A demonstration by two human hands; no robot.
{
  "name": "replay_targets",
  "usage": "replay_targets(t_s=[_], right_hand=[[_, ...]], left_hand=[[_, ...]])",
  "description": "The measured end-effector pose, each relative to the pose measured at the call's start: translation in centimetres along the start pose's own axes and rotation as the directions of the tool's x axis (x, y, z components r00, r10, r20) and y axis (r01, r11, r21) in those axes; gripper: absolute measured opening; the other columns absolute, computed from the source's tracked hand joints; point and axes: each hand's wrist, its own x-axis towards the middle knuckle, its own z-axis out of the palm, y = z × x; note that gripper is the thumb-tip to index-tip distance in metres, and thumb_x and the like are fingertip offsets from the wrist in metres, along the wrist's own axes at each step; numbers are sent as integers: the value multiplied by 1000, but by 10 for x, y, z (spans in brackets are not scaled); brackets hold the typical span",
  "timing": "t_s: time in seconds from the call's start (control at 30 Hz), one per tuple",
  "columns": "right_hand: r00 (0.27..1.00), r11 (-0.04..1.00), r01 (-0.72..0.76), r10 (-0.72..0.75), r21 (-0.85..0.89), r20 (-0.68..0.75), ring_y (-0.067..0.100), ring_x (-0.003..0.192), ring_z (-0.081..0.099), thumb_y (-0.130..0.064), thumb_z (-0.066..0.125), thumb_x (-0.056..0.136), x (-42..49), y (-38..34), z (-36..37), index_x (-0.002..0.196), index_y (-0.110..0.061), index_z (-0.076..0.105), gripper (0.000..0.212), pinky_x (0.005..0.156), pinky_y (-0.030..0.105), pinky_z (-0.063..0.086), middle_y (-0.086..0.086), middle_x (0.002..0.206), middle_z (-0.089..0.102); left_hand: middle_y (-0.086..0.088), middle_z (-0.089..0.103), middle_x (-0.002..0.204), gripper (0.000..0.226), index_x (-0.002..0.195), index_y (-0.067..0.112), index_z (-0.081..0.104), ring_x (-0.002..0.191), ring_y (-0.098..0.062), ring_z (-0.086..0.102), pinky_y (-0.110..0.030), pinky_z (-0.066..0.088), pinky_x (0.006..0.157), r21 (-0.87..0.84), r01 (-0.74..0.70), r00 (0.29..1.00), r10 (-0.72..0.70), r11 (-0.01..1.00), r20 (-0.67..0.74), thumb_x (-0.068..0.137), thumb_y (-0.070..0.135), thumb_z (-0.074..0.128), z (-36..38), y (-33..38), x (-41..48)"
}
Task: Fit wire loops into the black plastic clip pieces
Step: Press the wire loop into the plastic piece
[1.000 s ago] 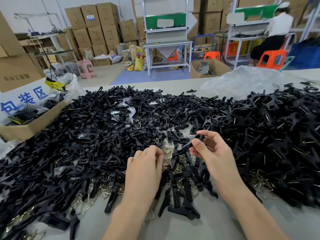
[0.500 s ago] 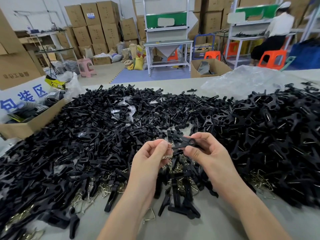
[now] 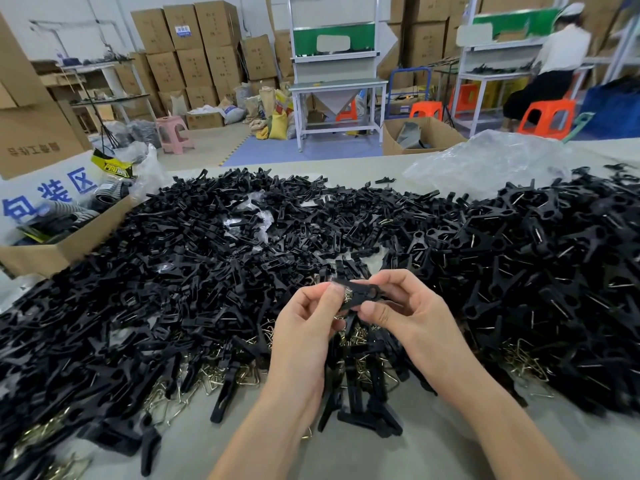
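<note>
Both hands met over the middle of the desk (image 3: 433,455). Right hand (image 3: 412,317) pinched a black clip (image 3: 360,294) between thumb and fingers (image 3: 388,284), clip lying roughly level, its round-holed end pointing to 3 o'clock. Left hand (image 3: 304,327) had its thumb and forefinger closed on a small wire loop (image 3: 347,296) at the clip's 9 o'clock end, loop touching the clip; whether it was seated could not be told. A second earlier the left hand was flat down on the pile and the right held the clip alone, tilted up; half a second earlier the left had risen with the loop, close to the clip. Now the two hands were pressed closer, clip turned flatter. Pile of loose black clips (image 3: 173,271) spread from 9 to 12 o'clock, unchanged. Heap of clips showing wire (image 3: 554,271) lay at 3 o'clock. Loose wire loops (image 3: 221,379) lay under the pile at 7 o'clock. Cardboard box (image 3: 52,251) sat at 10 o'clock.
</note>
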Motion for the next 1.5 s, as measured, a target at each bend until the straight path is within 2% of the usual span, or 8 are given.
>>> replay_targets(t_s=[0.17,0.37,0.53,0.67,0.83,1.0,1.13,1.5], right_hand=[[1000,1000,26,-26,-13,-8,14,85,74,-3,74,87,0,0,1,96,-33,68,32,72,23,59,-1,103,77],[995,998,46,-49,33,82,18,101,72,-25,73,82,-2,-3,-3,99,-32,73,18,89,30,57,-2,120,74],[968,987,-92,59,128,244,14,55,63,-43,77,84,-7,-8,-1,113,-22,73,35,49,29,55,5,111,73],[948,983,-142,100,120,302,29,58,67,-26,68,91,-10,-12,-1,128,-19,67,38,50,37,58,16,71,58],[945,983,-150,111,104,309,27,70,71,-19,68,87,-10,-10,7,119,-2,68,36,63,35,60,23,83,62],[965,996,-89,82,19,250,21,88,70,-26,73,82,-8,-7,2,109,-19,74,28,86,32,57,13,92,71],[962,998,-53,48,14,269,15,92,72,-27,72,85,-8,-8,3,112,-28,74,26,82,24,57,2,97,76],[957,990,-93,60,107,282,22,70,72,-20,72,86,-7,-10,6,117,-23,71,31,62,30,60,2,88,74]], left_hand=[[-14,74,100,8,92,9,66,83,-19,63,-33,52,78,-25,38,998,-37,999,52,95,17,66,0,1,2],[-6,63,79,12,87,12,73,71,-15,62,-33,55,65,-57,249,883,-202,967,423,83,20,65,-2,13,0],[2,50,72,28,88,21,67,65,-15,54,-34,51,64,21,258,735,-211,966,645,86,48,59,0,15,-12],[3,37,68,41,89,18,56,56,-12,42,-30,49,58,125,147,783,-192,981,592,87,59,52,0,11,-12],[7,31,53,41,69,23,59,45,-12,28,-26,40,47,193,48,902,-125,980,412,80,62,55,0,7,-9],[5,27,55,29,69,27,66,47,-12,23,-23,33,44,118,102,899,-142,988,413,76,55,61,2,7,-9],[6,28,58,26,70,25,67,47,-11,24,-22,34,44,88,102,903,-130,991,410,79,49,60,3,6,-10],[8,33,53,34,75,23,76,43,-10,27,-24,37,45,68,109,920,-126,992,372,88,42,50,7,3,-10]])
